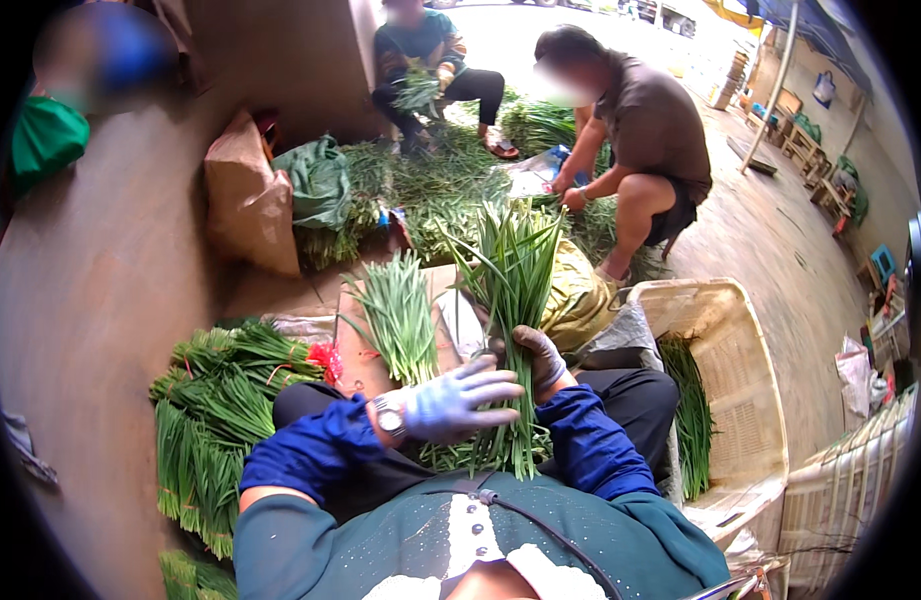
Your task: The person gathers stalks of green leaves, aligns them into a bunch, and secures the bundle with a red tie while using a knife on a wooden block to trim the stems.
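Note:
A long bunch of green garlic chives (510,270) stands nearly upright in front of me, leaf tips pointing away. My right hand (545,358), in a greyish glove, is closed around its right side. Against the left side of the bunch lies my left hand (460,400), gloved in pale lavender, its fingers stretched out and apart. Just beyond that hand, a smaller, paler bunch of chives (395,305) rests on a brown board (355,350). Red ties (325,360) lie at the board's left side.
Tied chive bundles (215,430) are piled at my left. On my right stands a cream plastic crate (745,370) holding more chives. Ahead, a heap of loose chives (420,185) covers the floor, with a crouching person (655,125) and a seated person (450,50) beside it.

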{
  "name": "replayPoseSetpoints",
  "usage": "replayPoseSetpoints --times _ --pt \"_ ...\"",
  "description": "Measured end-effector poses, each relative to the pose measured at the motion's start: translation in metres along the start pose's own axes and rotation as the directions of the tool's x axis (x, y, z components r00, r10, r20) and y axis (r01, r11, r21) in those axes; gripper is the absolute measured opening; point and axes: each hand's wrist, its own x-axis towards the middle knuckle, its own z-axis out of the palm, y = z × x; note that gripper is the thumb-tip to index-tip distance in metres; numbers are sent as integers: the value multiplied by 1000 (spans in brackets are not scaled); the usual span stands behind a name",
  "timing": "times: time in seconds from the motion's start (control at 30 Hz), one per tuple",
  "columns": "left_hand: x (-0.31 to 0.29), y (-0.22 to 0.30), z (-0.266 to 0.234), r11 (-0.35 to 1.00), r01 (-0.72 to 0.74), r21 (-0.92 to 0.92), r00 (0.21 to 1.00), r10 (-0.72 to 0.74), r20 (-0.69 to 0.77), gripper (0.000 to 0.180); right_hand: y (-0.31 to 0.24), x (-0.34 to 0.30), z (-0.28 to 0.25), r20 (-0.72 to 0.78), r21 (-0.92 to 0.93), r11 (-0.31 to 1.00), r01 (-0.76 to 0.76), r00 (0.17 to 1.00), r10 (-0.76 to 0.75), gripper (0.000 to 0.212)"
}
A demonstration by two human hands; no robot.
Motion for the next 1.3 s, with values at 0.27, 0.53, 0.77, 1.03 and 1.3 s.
replayPoseSetpoints --times 0.27,0.53,0.77,1.03,1.3 --pt "-77 -57 49 140 399 -906 441 -896 56 45 -9 -4 -13 62 -102 982 160 986 -155 61" --pt "-22 -70 116 -45 74 -996 760 -644 86 66 42 -2 -62 -3 -212 966 -149 988 151 66" --pt "-33 -51 124 -521 -256 -814 590 -751 296 60 57 7 -72 -201 -193 943 -270 952 231 68" --pt "-66 -61 105 -495 -273 -825 619 -747 243 54 -5 3 50 29 -967 -230 -108 851 -525 22" --pt "-44 -50 119 -275 -113 -955 550 -818 170 71 10 81 73 187 -923 -385 -30 837 -514 43"
